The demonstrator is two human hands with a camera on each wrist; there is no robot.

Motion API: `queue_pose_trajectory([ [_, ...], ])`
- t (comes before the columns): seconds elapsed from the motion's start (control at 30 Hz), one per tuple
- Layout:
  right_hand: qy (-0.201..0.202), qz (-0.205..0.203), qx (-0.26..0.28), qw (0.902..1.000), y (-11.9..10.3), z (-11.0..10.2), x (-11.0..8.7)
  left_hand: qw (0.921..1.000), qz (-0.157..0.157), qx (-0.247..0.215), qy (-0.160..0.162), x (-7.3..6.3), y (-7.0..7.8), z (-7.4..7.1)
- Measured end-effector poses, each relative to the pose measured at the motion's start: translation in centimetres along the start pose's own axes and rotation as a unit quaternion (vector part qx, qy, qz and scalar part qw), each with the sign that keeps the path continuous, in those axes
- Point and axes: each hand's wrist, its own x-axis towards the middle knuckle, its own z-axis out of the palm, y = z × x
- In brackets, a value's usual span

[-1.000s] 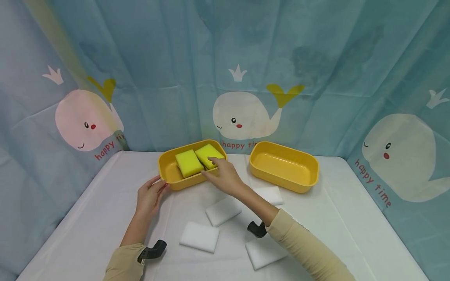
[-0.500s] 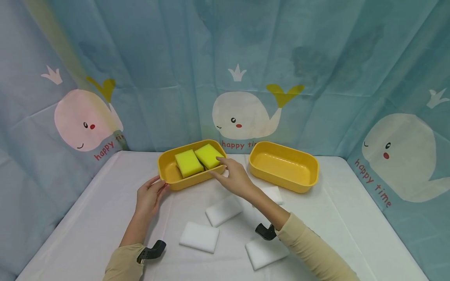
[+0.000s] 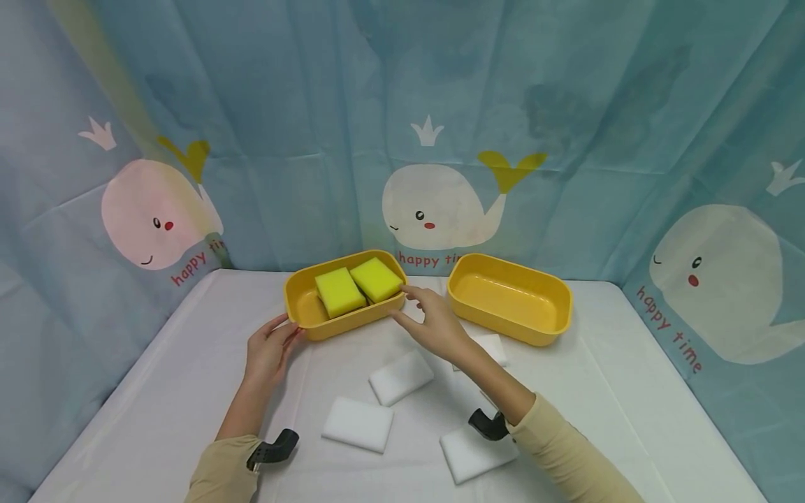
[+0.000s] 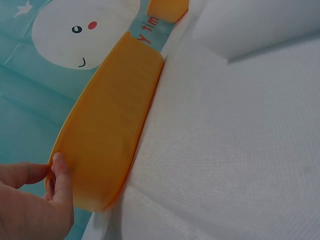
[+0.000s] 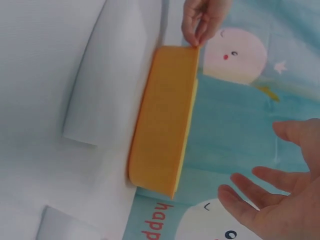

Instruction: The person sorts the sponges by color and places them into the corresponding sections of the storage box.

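At the back left of the table stands a yellow oblong tray with two bright yellow sponges lying side by side in it. My left hand pinches the rim at the tray's near left corner, thumb on one side and fingers on the other, as the left wrist view also shows on the tray wall. Beyond the tray's right end, my right hand hovers with its fingers spread and nothing in them. In the right wrist view the right hand is apart from the tray.
A second yellow tray stands at the back right with nothing in it. Several white sponge pads lie flat on the white cloth: one pad in front, another behind it. A blue whale-print curtain rises behind the table.
My right hand has moved right, away from over the sponges to beside the tray's right end. The left hand keeps its hold on the rim, and the sponges stay put.
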Motion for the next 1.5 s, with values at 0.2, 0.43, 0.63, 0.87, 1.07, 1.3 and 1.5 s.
queue_pose_trajectory([
  [0.2,0.003,0.019,0.005,0.9998,0.3,-0.4,-0.8,1.0000,-0.002,0.002,0.001,0.0,-0.1,0.1],
  [0.43,0.016,0.023,0.006,0.9996,0.6,-0.8,-1.5,1.0000,0.000,0.004,-0.002,-0.1,-0.1,0.0],
  [0.63,0.026,0.021,0.005,0.9994,1.0,-1.1,-2.2,1.0000,0.000,-0.001,-0.002,-0.1,-0.1,-0.1],
  [0.87,0.040,0.026,0.007,0.9988,1.7,-1.4,-2.8,1.0000,0.000,0.001,-0.004,0.0,-0.1,-0.2],
  [1.07,0.053,0.026,0.015,0.9982,2.2,-1.7,-3.3,1.0000,0.005,0.007,-0.001,0.0,-0.2,-0.1],
  [1.3,0.073,0.028,0.016,0.9968,2.9,-2.2,-3.9,0.9999,0.009,0.004,-0.001,0.0,-0.2,-0.1],
  [1.5,0.082,0.038,0.035,0.9953,3.4,-2.8,-4.5,0.9999,0.011,0.006,-0.003,0.0,-0.2,-0.1],
])
